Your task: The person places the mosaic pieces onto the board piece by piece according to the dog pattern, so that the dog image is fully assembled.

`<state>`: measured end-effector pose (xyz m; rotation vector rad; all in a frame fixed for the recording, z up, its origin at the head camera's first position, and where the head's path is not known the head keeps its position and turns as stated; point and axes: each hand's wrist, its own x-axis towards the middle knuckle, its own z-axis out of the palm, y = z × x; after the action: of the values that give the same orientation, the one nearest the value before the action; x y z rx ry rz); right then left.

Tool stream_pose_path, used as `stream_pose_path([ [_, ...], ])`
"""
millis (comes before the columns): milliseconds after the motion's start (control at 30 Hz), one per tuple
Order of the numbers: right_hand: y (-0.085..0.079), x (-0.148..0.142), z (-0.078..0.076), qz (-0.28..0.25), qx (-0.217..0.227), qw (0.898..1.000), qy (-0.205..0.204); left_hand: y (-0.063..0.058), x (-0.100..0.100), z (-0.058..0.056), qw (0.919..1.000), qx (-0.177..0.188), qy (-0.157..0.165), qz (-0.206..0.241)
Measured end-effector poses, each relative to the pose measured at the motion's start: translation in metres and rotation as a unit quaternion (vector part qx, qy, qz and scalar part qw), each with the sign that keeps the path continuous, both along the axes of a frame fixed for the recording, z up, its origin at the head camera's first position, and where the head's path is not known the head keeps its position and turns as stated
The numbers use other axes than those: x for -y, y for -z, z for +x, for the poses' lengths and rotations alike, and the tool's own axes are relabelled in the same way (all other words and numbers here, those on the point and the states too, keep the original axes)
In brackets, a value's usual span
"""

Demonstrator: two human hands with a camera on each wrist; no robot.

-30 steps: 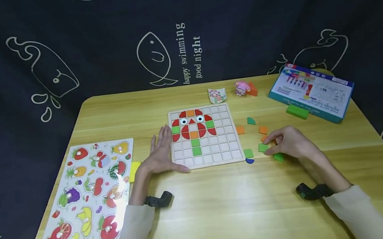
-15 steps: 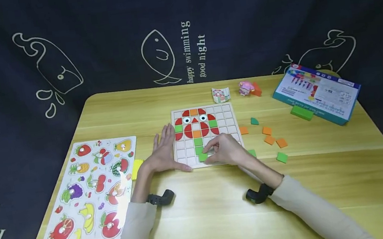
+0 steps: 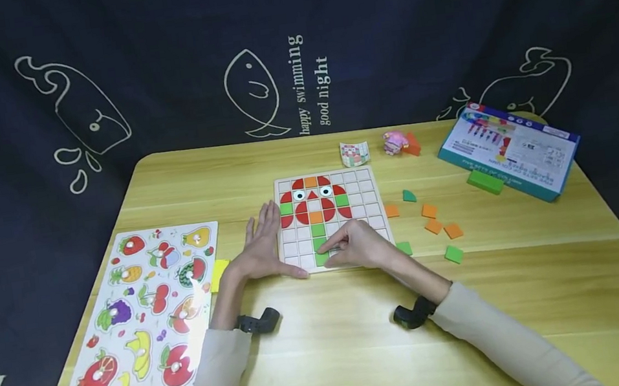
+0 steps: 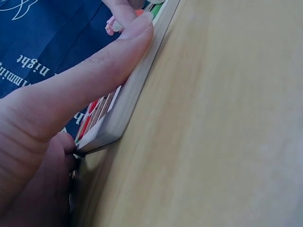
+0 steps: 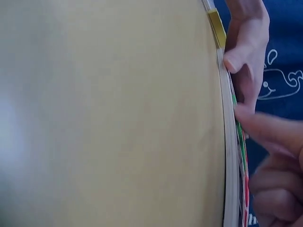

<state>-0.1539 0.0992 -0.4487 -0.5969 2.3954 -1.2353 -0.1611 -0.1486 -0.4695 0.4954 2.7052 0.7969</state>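
Observation:
A wooden grid board [image 3: 367, 198] lies mid-table in the head view, with red, orange and green pieces and two eye tiles forming a flower-like figure. My left hand [image 3: 260, 245] rests against its left side, fingers spread, the thumb reaching along the front edge. In the left wrist view that thumb [image 4: 109, 61] lies against the board's rim. My right hand [image 3: 359, 245] pinches a green square tile [image 3: 321, 259] at the front-row cell, below two green tiles in the same column. In the right wrist view, a right fingertip [image 5: 244, 113] is at the board's surface; the tile is largely hidden there.
Loose orange tiles [image 3: 433, 226], green tiles [image 3: 454, 255] and a teal quarter-circle [image 3: 409, 195] lie to the right. Behind stand a picture card [image 3: 354, 154] and pink figurine [image 3: 395, 142]. A game box [image 3: 509, 150] is at far right, a fruit puzzle [image 3: 143, 312] at left.
My right hand picked up a green tile from the right side and carried it left to the board, lowering it into the front-row cell. The left hand stays at the board's edge.

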Motion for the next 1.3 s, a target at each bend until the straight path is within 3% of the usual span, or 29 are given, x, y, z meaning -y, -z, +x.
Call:
stream_pose_path([
  [133, -0.011, -0.021, -0.006, 0.001, 0.004, 1.000, 0.017, -0.001, 0.001, 0.000, 1.0000, -0.003, 0.000, -0.003],
  [300, -0.029, -0.081, -0.022, 0.052, -0.025, 0.993, 0.102, -0.001, 0.004, 0.002, 1.0000, -0.003, -0.002, -0.002],
  [433, -0.028, -0.126, -0.032, 0.081, -0.024, 0.985, 0.153, -0.001, 0.006, 0.002, 1.0000, -0.001, -0.009, -0.001],
  [600, -0.019, -0.157, -0.039, 0.115, -0.015, 0.979, 0.165, -0.001, 0.005, 0.001, 1.0000, -0.002, -0.007, -0.001],
  [1033, -0.009, -0.184, -0.035, 0.123, 0.020, 0.964, 0.235, 0.000, 0.003, 0.001, 1.0000, 0.003, -0.005, 0.003],
  [1300, -0.008, -0.183, -0.041, 0.103, 0.040, 0.968, 0.225, 0.000, 0.000, 0.001, 1.0000, 0.001, 0.002, 0.000],
])
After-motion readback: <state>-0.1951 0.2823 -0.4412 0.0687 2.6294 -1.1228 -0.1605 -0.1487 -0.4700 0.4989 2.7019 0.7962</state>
